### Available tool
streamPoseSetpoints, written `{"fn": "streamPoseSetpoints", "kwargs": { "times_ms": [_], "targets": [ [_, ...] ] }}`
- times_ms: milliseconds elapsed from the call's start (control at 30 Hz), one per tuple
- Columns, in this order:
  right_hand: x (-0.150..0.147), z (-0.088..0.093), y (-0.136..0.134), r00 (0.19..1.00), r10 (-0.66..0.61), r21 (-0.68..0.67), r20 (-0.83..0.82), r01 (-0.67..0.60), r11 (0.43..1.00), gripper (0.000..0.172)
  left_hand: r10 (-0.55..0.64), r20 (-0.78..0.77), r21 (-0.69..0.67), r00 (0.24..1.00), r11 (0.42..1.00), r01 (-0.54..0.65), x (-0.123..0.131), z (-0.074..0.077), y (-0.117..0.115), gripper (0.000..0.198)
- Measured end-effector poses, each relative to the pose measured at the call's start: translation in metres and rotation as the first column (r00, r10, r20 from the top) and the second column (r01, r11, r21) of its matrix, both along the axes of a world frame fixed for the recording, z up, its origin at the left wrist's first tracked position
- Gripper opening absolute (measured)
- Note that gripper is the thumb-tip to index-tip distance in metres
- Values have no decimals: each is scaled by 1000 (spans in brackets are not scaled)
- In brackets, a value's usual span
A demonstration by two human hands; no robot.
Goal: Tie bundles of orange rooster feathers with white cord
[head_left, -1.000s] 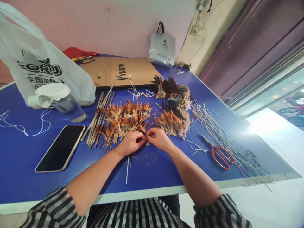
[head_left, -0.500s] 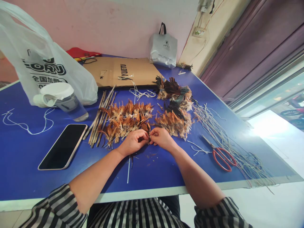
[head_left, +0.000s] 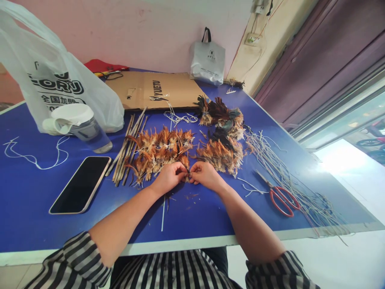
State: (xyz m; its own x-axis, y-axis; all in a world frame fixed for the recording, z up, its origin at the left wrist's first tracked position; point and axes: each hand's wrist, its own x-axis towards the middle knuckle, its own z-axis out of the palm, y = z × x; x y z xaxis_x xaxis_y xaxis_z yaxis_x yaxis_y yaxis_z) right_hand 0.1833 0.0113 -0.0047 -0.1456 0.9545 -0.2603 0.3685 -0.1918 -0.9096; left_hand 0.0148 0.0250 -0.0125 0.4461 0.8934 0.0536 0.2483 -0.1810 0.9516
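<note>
Feathers (head_left: 162, 149) in orange rows lie on the blue table (head_left: 204, 224) in the head view. At their near right corner, the left hand (head_left: 170, 177) has thumb and fingers pinched together on a small feather tuft (head_left: 184, 161). At the same corner, the right hand (head_left: 206, 176), close beside it, has thumb and fingertips drawn together next to the tuft; whether they hold anything is too small to tell. Right of the rows are a second feather pile (head_left: 221, 156), then loose strings (head_left: 266, 154) and scissors (head_left: 271, 187) with red handles. Left of the rows lie thin sticks (head_left: 126, 150), then a phone (head_left: 80, 184) and a lidded cup (head_left: 93, 134). Beyond the rows are a tangle of white string (head_left: 180, 119) and flat cardboard (head_left: 150, 90).
</note>
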Motion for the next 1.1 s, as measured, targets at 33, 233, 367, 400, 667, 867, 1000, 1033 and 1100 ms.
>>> {"fn": "streamPoseSetpoints", "kwargs": {
  "times_ms": [33, 233, 367, 400, 667, 867, 1000, 1033, 1100],
  "targets": [
    [0, 0, -1, 1000, 7, 9, 5, -7, 1000, 8, 2, 28, -32, 1000, 999, -1, 0, -1, 0, 11],
    [1, 5, -6, 995, 56, 105, 82, -64, 992, 8, -1, 100, -110, 995, 994, 12, 1, -3, 2, 14],
    [4, 10, -5, 987, 66, 154, 147, -89, 984, 8, 29, 125, -181, 992, 984, -6, 2, 1, 1, 19],
    [6, 11, -5, 986, 58, 159, 155, -83, 984, 9, 44, 124, -193, 991, 981, -20, 3, 2, 1, 21],
    [18, 17, -2, 923, 107, 305, 368, -229, 925, 21, 51, 97, -186, 994, 982, -32, 2, 1, 2, 23],
    [12, 14, -4, 818, 33, 386, 574, -305, 871, 10, 40, 103, -211, 994, 977, -18, 3, -2, 3, 21],
    [9, 13, -5, 845, 15, 408, 535, -274, 871, 8, 21, 84, -200, 996, 980, -3, 2, 1, 2, 19],
    [8, 12, -6, 858, 12, 412, 514, -259, 874, 8, 18, 83, -196, 996, 981, -2, 2, 1, 2, 19],
    [5, 11, -6, 882, 8, 410, 470, -227, 883, 10, 17, 86, -189, 996, 982, 0, 2, 1, 2, 20]
  ]
}}
